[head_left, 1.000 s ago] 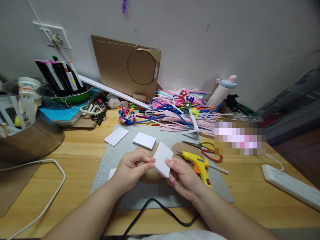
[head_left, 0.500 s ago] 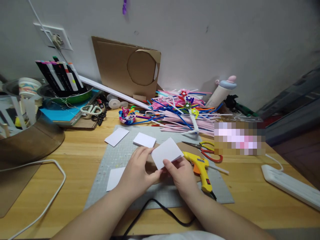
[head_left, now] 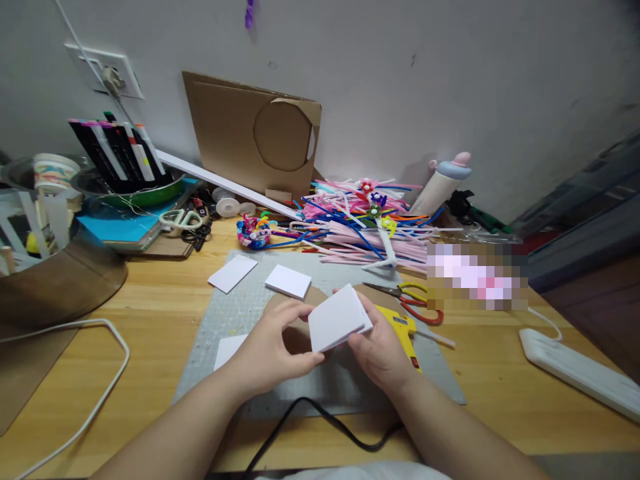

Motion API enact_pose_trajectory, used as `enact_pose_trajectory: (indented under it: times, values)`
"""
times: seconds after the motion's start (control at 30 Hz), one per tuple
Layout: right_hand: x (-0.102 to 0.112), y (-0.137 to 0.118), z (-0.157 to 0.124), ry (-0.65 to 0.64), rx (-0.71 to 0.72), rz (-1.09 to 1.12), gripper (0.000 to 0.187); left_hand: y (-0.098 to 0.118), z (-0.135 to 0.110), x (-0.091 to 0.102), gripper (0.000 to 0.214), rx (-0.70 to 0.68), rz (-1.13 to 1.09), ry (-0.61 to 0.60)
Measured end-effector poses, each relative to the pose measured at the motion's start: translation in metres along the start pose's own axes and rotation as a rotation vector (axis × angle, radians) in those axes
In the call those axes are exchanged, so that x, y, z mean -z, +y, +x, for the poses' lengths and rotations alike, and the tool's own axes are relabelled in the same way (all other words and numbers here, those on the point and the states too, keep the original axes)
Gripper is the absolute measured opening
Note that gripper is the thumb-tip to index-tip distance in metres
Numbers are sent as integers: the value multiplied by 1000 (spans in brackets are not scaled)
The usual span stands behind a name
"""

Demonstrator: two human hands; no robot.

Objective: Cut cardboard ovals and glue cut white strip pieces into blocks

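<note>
A small stack of white cards is held tilted above the cutting mat, its layers slightly out of line at the right edge. My right hand grips the stack along its right side, thumb in front and fingers behind. At the left edge, my left hand has thumb and fingers spread apart, the tips close to the cards' corners; whether they touch is unclear. A white card block, another white card and a partly covered white card lie on the mat. Brown cardboard shows behind my hands.
A yellow glue gun lies partly hidden behind my right hand, near scissors. Pipe cleaners are heaped at the back. A black cable crosses the front. A power strip sits right, and a pen holder left.
The card stack has turned and tilted, showing its right edge. My right hand has shifted up and right along the stack, covering more of the glue gun. My left hand's fingers have spread wider.
</note>
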State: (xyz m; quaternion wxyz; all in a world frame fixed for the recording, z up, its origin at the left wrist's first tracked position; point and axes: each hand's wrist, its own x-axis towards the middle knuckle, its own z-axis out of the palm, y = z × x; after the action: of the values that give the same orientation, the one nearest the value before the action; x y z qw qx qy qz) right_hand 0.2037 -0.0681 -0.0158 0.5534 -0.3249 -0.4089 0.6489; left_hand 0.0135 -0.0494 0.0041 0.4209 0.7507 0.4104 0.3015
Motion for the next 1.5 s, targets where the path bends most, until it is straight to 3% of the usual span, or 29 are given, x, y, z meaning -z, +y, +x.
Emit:
enact_pose_trajectory:
  times: [0.27, 0.5, 0.63, 0.73, 1.17, 1.5]
  values:
    - [2, 1, -3, 49, 38, -75, 65, -2, -1, -1, 48, -38, 11, -41]
    - [6, -2, -1, -25, 93, -154, 66, -1, -1, 1, 45, -38, 31, -36]
    - [8, -3, 0, 13, 115, -140, 65, -3, -2, -1, 54, -6, -9, 12]
    - [8, -2, 0, 4, 114, -139, 64, -4, -1, -1, 49, -9, 31, 31]
    - [4, 18, 11, -156, 197, -643, 59, -20, 6, -1, 52, -39, 235, -67]
    - [1, 17, 13, -172, 170, -689, 58, -29, 10, -2, 55, -53, 323, -84]
